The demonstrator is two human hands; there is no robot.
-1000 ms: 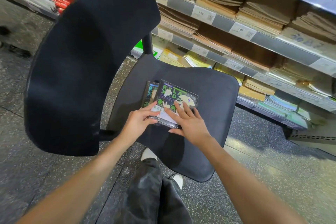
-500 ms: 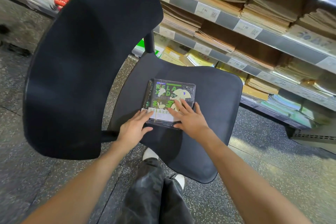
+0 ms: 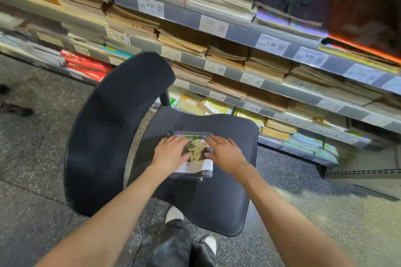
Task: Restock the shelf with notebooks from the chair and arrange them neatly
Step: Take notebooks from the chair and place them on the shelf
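**Hands slide up over the stack on the chair**

Both hands have crept forward since a moment ago, from the stack's near edge up onto the cover, and the view has lifted to take in more shelving. Left hand (image 3: pixel 171 151) lies flat on the left half of the notebooks (image 3: pixel 196 166), fingers straight and spread; right hand (image 3: pixel 224 151) lies flat on the right half, thumb tucked in toward the middle. Neither grips anything yet, both just press down. Stack sits mid-seat on the black chair (image 3: pixel 227 197), squared up, wrapped in clear plastic that glints along the near edge.

By the look of it, that wrap will be slick, so palms alone could skate. Covers seem stiff and the pile is thin and likely light. Best hold, I'd judge, is at the two side edges, thumbs on top and fingers hooked under, so the pile comes up as one block. Shelf (image 3: pixel 271 91) stands just behind the chair, tiers crowded with paper stock, blurred here
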